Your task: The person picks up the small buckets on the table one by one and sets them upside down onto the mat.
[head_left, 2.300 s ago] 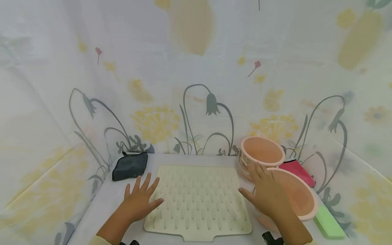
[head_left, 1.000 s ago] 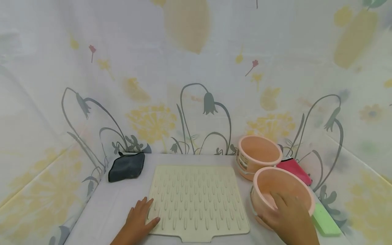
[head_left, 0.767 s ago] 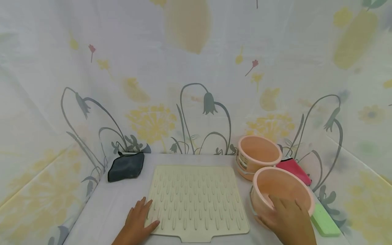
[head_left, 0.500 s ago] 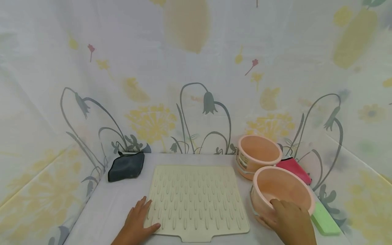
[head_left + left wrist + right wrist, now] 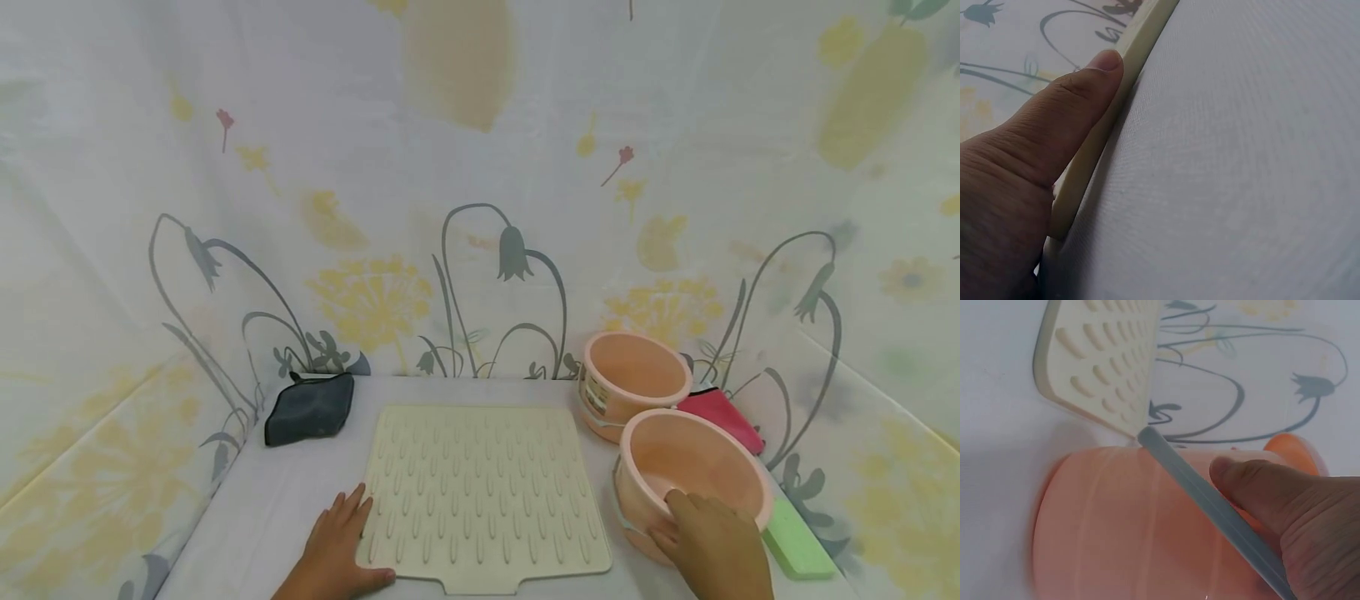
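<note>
A cream board [image 5: 480, 578] with rows of raised oval ridges and a short front tab lies flat on the white cloth. My left hand [image 5: 327, 546] rests at its near left corner, fingers along the left side and thumb at the front edge. In the left wrist view the thumb [image 5: 1060, 109] lies straight against the board's edge [image 5: 1082, 172]. To the right, my right hand [image 5: 712, 546] grips the near rim of the front peach bucket [image 5: 641, 483], fingers inside, thumb outside. Its grey handle [image 5: 1210, 509] hangs slanted along the bucket wall, beside that thumb.
Behind the front bucket stands a second peach bucket [image 5: 637, 367] with a label. A pink pouch [image 5: 723, 419] lies to its right, and a light green block [image 5: 798, 542] sits nearer me. A black pouch [image 5: 309, 410] is at the back left. A flower-printed curtain [image 5: 480, 275] surrounds the table.
Both hands came down from mid-air: the left to the board's corner, the right to the front bucket's rim. Lately the left thumb slid towards the front edge. Board and buckets stay in place.
</note>
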### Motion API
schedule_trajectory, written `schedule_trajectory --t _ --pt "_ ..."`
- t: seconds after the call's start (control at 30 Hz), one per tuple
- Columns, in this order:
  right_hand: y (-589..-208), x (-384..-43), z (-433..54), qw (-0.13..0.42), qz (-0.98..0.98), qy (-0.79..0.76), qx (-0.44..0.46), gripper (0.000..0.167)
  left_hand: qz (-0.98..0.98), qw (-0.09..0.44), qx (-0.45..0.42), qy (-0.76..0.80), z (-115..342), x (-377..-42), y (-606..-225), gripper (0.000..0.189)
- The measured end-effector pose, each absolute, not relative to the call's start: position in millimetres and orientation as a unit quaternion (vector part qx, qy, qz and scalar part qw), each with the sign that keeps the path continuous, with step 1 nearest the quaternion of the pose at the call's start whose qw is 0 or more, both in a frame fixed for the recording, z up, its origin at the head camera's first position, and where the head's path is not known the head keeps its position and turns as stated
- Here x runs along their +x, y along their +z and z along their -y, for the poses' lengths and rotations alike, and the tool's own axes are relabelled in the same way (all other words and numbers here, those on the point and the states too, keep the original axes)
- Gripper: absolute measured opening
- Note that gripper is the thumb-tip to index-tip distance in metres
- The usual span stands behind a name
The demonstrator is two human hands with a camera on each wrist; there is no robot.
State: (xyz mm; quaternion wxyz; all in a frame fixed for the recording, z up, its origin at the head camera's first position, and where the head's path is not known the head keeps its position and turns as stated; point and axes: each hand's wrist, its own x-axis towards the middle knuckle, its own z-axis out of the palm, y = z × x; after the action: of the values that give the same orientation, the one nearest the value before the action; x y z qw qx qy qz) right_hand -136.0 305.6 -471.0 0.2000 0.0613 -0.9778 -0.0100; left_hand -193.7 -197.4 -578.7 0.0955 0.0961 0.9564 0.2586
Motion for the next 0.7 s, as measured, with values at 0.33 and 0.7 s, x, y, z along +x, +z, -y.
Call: schedule_trajectory --t 0.33,0.7 --pt "-472.3 -136.5 -307.1 0.212 0.975 0.006 0.066 0.047 -0.955 0.110 0.080 0.264 196.1 -195.6 -576.8 0.133" --pt "-470.1 -134.1 -306.5 0.239 0.966 -0.002 0.096 0.048 -0.954 0.122 0.079 0.261 198.4 -196.4 -577.6 0.135"
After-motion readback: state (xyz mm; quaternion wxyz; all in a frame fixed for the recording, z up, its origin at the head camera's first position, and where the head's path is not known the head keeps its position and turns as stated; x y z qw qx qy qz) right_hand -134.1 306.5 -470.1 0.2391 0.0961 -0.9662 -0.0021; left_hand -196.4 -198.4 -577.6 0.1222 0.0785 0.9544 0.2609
